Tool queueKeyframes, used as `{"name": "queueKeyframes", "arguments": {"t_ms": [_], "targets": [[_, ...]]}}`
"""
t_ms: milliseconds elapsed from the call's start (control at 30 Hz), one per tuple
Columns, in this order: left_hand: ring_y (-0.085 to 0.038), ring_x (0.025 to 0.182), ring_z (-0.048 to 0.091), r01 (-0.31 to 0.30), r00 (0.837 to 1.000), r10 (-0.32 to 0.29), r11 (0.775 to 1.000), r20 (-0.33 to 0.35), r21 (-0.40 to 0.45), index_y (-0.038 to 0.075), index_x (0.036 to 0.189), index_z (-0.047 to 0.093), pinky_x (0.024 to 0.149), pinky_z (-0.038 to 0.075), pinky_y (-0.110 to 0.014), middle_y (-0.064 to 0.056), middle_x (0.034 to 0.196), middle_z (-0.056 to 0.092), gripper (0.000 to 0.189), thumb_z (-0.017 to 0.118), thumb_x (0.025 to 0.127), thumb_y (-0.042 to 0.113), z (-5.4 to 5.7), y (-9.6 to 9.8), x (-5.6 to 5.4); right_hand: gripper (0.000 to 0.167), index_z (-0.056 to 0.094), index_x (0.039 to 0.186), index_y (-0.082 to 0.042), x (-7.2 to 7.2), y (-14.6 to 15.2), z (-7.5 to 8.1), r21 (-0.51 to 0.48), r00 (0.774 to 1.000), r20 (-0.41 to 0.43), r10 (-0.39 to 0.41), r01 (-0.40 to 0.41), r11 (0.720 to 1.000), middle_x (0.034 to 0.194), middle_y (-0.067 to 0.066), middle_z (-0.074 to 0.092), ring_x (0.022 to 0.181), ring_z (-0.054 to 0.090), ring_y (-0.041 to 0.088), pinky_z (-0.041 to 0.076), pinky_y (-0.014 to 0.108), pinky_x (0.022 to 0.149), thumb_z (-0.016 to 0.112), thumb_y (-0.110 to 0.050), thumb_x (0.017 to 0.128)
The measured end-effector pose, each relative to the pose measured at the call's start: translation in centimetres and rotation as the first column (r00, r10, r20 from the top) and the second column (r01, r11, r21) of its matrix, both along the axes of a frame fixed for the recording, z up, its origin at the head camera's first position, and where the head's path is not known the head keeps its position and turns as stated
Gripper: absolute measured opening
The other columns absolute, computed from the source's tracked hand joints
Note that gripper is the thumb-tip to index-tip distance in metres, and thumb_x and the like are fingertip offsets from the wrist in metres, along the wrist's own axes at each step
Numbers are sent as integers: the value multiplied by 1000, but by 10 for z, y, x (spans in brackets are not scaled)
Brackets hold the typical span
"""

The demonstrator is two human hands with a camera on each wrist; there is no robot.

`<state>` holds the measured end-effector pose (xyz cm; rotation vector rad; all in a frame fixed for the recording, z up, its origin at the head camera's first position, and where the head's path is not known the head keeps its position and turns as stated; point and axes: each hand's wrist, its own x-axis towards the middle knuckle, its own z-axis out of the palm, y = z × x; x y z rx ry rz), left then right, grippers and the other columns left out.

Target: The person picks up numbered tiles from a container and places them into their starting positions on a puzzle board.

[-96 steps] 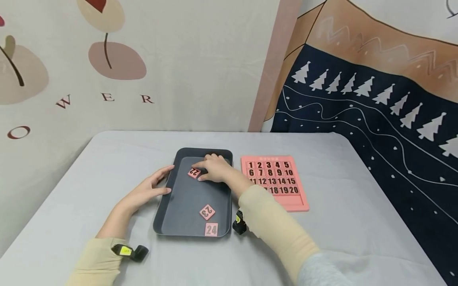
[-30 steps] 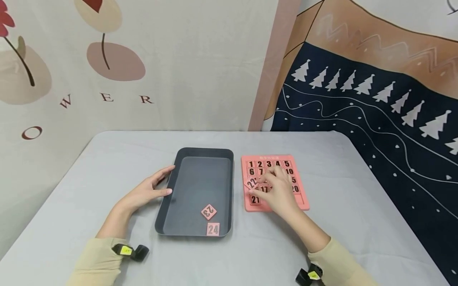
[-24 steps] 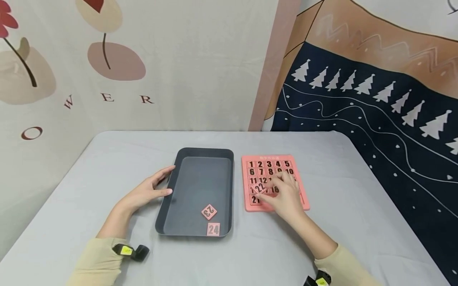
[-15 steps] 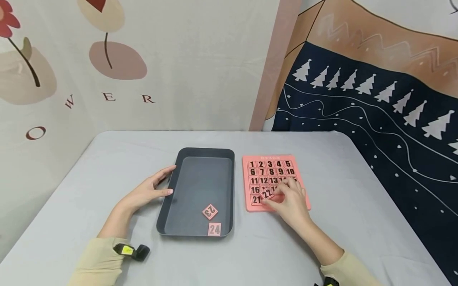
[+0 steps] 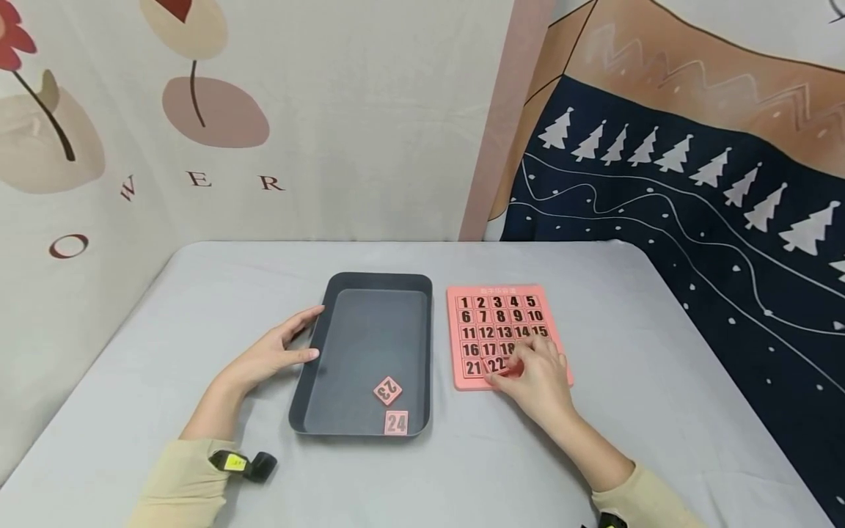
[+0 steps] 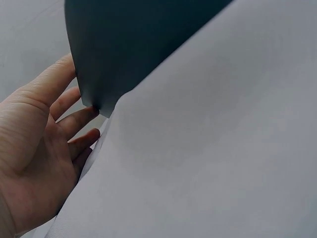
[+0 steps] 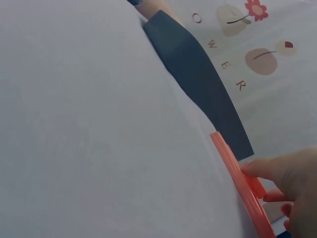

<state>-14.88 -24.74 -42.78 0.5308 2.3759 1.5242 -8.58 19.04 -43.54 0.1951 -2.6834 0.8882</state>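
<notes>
My right hand (image 5: 538,374) pinches the pink number tile 22 (image 5: 496,364) between thumb and fingers. The tile is slightly tilted over the bottom row of the pink number board (image 5: 462,379), just right of tile 21 (image 5: 472,368). In the right wrist view the tile (image 7: 255,184) shows edge-on above the board's rim (image 7: 237,173). My left hand (image 5: 273,352) rests its straight fingers and thumb against the left side of the dark grey tray (image 5: 306,396); the left wrist view shows its fingertips (image 6: 89,111) at the tray wall (image 6: 114,54).
Inside the tray, near its front right corner, lie a turned tile 23 (image 5: 387,391) and tile 24 (image 5: 396,423). Both tray and board stand on a white-covered table (image 5: 218,293). Patterned cloths (image 5: 370,147) hang behind it.
My right hand took tile 22 from the tray and carried it right to the board, then lowered it into the bottom row beside 21. My left hand has stayed at the tray.
</notes>
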Motion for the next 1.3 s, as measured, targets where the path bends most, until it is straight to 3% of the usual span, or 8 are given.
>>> {"name": "queueKeyframes", "arguments": {"t_ms": [333,700,933,1133,1300], "targets": [[-38,142,11,-2,1000,2,1000,-14,-6,11,152,27,109,10,-60,-15,156,20,73,67,90,13,-1,0,-1,39,54,65,-14,1,-1,-3,1,999,47,-17,17,1000,106,11,56,104,47,31,32,43,80,90,-30,59],[-38,142,10,-5,1000,5,1000,-12,5,10,151,27,109,10,-60,-15,156,21,73,67,90,12,-2,1,-1,39,56,65,-13,3,-2,-3,10,997,70,-28,27,1000,95,7,54,96,48,29,34,45,81,89,-33,61],[-38,142,10,-6,1000,6,1000,-9,6,11,152,27,109,10,-60,-15,156,20,73,67,90,13,-3,0,-1,28,61,67,-14,2,-2,-3,5,999,50,4,-4,1000,98,10,56,93,47,29,34,46,81,87,-25,67],[-38,142,11,-13,1000,13,1000,-10,1,10,151,27,109,10,-60,-16,156,20,73,67,90,13,-2,1,-1,23,66,73,-15,0,0,6,33,998,49,27,-29,999,103,9,58,99,47,30,33,48,85,86,-25,66],[-38,142,10,-11,1000,11,1000,-6,2,11,152,27,109,10,-60,-16,156,20,73,66,90,13,-2,2,-1,21,70,82,-14,-2,-1,20,-2,993,17,119,-119,993,103,6,57,101,47,28,32,51,90,85,-19,69]]}}
